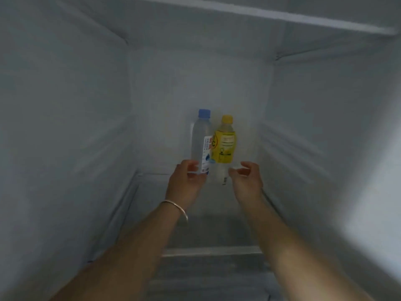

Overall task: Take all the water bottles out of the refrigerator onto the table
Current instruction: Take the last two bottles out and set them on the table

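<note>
Head view | blue-capped clear bottle (200, 140) | yellow-capped, yellow-labelled bottle (225, 144)

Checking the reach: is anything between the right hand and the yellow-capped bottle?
Nothing visible. The right hand is open just right of the yellow-capped, yellow-labelled plastic bottle, with only bare fridge shelf around. The left hand is at the blue-capped clear bottle beside it.

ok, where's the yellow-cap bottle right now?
Head view: yellow-cap bottle stands at the fridge's back wall, right of the blue-cap bottle, beyond the right hand.
</note>
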